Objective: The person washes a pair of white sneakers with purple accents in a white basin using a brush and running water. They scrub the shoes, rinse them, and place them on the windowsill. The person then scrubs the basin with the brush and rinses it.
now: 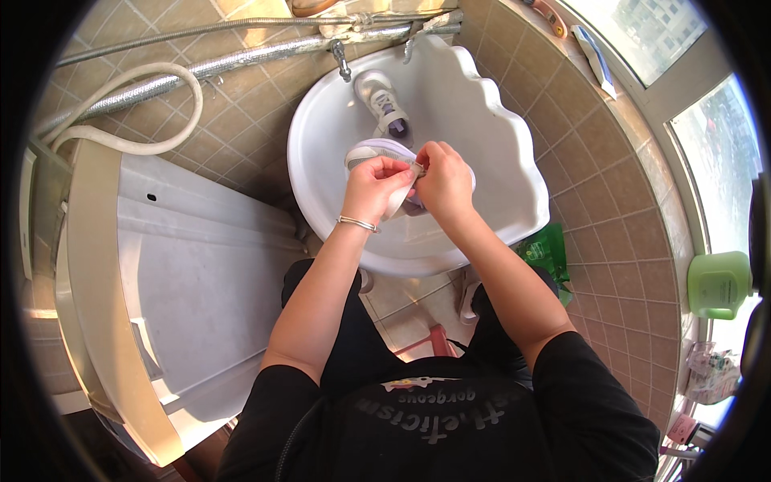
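Both my hands are over a white ceramic basin with a scalloped right edge. Beneath them is a white-and-lilac sneaker, largely covered by my fingers. My left hand, with a silver bracelet at the wrist, pinches a pale strap that appears to belong to this shoe. Close against it, the bent fingers of my right hand grip the same strap near one end. Its exact attachment is hidden. Farther back in the basin lies a second white sneaker with laces, a strap and a purple lining.
A metal tap juts over the basin's back rim. Foil-wrapped pipe and a pale hose run along the tiled wall. A washing-machine-like unit stands left. A green bag is right; a brush and green jug line the sill.
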Demonstrator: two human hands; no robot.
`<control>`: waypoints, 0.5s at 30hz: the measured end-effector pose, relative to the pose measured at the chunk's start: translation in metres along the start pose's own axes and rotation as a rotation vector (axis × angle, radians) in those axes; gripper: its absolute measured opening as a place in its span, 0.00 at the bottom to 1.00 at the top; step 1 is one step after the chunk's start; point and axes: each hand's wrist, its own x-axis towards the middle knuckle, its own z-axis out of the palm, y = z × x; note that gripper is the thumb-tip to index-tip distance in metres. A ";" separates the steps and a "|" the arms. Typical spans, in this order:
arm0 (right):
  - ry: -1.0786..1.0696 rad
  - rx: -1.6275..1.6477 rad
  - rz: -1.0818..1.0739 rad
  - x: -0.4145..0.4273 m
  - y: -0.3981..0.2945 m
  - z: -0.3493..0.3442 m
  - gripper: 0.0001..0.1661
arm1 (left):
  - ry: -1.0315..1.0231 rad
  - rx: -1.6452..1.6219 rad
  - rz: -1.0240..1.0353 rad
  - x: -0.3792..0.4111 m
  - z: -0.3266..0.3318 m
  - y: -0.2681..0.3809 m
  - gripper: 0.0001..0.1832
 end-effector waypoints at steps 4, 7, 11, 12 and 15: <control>0.016 0.000 -0.065 -0.002 -0.001 -0.001 0.12 | -0.010 -0.037 0.002 0.002 0.000 -0.003 0.10; 0.030 -0.006 -0.124 -0.004 -0.006 -0.002 0.14 | 0.063 0.025 0.044 0.001 0.002 -0.003 0.12; 0.035 0.036 -0.244 -0.004 -0.012 -0.006 0.18 | 0.061 0.150 0.079 0.002 0.001 0.001 0.12; 0.028 0.052 -0.262 -0.004 -0.011 -0.006 0.18 | 0.021 0.137 0.062 0.000 0.001 0.004 0.12; -0.033 0.112 -0.255 -0.001 -0.008 -0.007 0.18 | 0.003 0.184 0.084 0.002 0.000 0.003 0.11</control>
